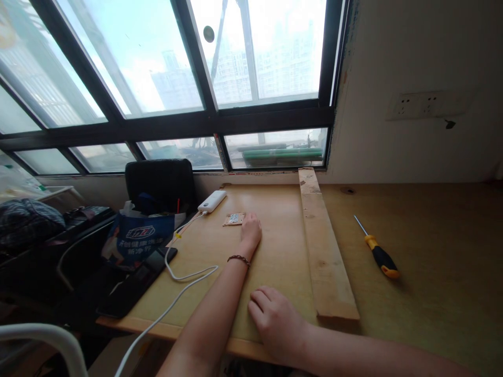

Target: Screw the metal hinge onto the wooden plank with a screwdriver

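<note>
My left hand [251, 229] reaches forward over the table, a dark braided bracelet on its wrist. Its curled fingers meet the right edge of a small brown panel [227, 222] with pale blue-white markings or parts on it; the fingertips are mostly hidden. Nearer the front edge, my right hand [275, 318] rests on the tabletop with its fingers curled in, and nothing shows in it. A long wooden plank [327, 251] lies to the right of both hands, apart from them.
Right of the plank lies a yellow-and-black screwdriver [379, 254]. A white power bank [212, 201] with a white cable [184, 297] sits at the table's left side. A blue bag [137, 235] and a black chair [160, 183] stand beyond the left edge. Windows rise behind.
</note>
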